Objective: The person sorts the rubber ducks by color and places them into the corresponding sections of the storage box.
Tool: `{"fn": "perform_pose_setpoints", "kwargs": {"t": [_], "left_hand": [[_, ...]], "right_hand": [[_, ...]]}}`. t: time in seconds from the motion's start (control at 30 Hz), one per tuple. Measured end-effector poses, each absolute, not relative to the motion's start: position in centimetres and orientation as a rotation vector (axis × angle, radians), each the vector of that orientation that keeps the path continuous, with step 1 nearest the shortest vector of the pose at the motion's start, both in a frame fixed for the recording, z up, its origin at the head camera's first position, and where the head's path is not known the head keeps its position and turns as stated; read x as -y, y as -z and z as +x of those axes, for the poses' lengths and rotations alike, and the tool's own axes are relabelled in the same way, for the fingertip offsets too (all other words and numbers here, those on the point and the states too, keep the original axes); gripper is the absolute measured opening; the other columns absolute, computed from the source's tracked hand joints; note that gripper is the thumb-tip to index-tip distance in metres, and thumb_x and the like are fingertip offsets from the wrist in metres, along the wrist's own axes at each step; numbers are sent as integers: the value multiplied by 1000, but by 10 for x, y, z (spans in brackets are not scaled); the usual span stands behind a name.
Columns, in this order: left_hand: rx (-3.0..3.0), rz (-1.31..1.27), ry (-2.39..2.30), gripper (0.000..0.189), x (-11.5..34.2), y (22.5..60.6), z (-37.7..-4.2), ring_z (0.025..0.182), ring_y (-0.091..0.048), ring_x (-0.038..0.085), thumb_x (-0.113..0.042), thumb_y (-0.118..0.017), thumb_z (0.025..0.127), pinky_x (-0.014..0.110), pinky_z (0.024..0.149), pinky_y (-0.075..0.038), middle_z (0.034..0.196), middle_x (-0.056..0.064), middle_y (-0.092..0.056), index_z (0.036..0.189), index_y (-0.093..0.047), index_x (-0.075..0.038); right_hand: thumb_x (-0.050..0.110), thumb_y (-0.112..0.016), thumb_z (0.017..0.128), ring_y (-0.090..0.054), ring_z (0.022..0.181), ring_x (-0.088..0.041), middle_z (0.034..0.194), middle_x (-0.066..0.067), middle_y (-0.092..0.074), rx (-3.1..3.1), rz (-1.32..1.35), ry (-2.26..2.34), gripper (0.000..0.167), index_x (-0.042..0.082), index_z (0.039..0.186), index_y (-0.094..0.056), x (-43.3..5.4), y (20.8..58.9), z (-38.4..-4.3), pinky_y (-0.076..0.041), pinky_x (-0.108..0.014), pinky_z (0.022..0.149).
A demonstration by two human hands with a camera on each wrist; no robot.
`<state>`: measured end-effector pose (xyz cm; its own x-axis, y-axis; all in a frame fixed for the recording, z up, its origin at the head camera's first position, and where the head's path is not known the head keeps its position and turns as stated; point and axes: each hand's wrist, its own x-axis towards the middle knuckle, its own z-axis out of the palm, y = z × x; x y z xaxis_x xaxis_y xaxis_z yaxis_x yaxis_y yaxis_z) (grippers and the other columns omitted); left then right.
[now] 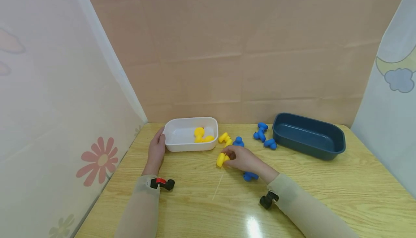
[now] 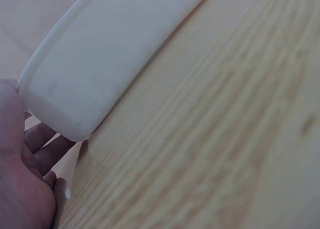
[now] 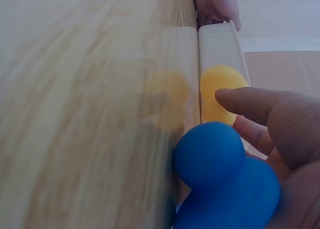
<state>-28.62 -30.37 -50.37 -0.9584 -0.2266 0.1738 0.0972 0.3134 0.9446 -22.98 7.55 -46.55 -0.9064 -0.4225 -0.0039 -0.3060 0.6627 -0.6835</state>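
My left hand [image 1: 157, 146] grips the left end of a white plastic box [image 1: 182, 147], its fingers wrapped behind the corner in the left wrist view. Inside the box lie yellow dumbbell-shaped pieces [image 1: 199, 132]. My right hand [image 1: 242, 158] pinches another yellow dumbbell-shaped piece [image 1: 220, 160] in front of the box, low over the table. Its thumb [image 3: 240, 100] presses the near side of that piece in the right wrist view. A blue dumbbell-shaped piece [image 1: 250, 176] sits under the right wrist, large in the right wrist view. Whether the held piece touches the table I cannot tell.
More yellow pieces [image 1: 224, 137] lie just right of the white box. Beside them is a blue piece [image 1: 238, 141], and several blue ones [image 1: 260, 135] lie near a dark blue box [image 1: 308, 150] at the right. A paper-covered wall [image 1: 240, 68] closes the table's back.
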Motion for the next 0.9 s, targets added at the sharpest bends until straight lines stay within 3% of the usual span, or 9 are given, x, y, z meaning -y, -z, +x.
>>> {"fn": "perform_pose_setpoints", "kwargs": {"t": [0.3,0.9], "left_hand": [[2327,130,1671,55,304,503,-286,163,-32,31,-35,-40,119,52,133,-25,174,11,-42,171,-45,-17],[2336,159,1664,55,302,501,-285,164,-32,31,-36,-39,119,51,133,-26,175,10,-41,171,-45,-19]], "right_hand": [[18,-86,98,-63,98,-15,109,5,-71,-2744,-612,1090,32,15,129,-77,-76,458,-231,-56,-40,91],[18,-81,103,-66,109,-25,120,-2,-73,-2785,-609,1315,39,10,140,-72,-61,423,-233,-58,-46,101]]}}
